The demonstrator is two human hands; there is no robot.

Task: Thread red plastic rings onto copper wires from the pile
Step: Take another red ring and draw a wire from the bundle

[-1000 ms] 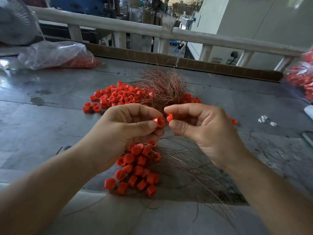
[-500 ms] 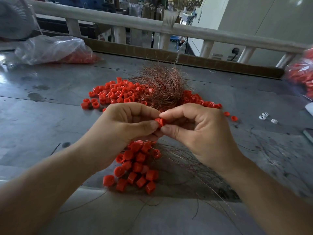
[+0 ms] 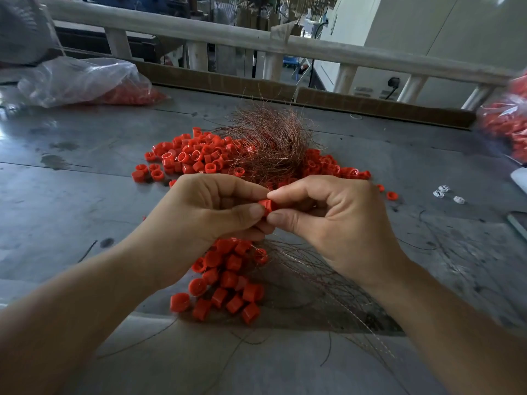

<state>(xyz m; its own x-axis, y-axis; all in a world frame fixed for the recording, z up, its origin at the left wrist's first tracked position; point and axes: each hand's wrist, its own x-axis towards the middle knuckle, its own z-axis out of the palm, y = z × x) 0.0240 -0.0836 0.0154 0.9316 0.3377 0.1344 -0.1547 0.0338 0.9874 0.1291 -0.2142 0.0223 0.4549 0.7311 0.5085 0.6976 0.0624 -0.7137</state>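
Observation:
Both hands meet above the metal table [image 3: 71, 201] with a red ring [image 3: 267, 206] pinched between them. My left hand [image 3: 211, 215] grips it with thumb and curled fingers. From the other side my right hand [image 3: 336, 220] pinches the same ring between thumb and forefinger. A loose pile of red rings [image 3: 199, 156] lies behind the hands, under a tangled bundle of copper wire [image 3: 271, 143]. Below my hands sits a cluster of red rings [image 3: 228, 283] on thin wires [image 3: 328, 289] that fan out to the right. Any wire inside the held ring is hidden by my fingers.
A clear plastic bag [image 3: 82, 81] with red rings lies at the back left, another bag of red rings [image 3: 507, 121] at the right edge. Small white pieces [image 3: 445, 193] lie right of the hands. A grey railing [image 3: 256, 41] runs along the table's far side.
My hands have closed together: two separate red rings a second ago, now one ring pinched between both hands. The view has tilted slightly.

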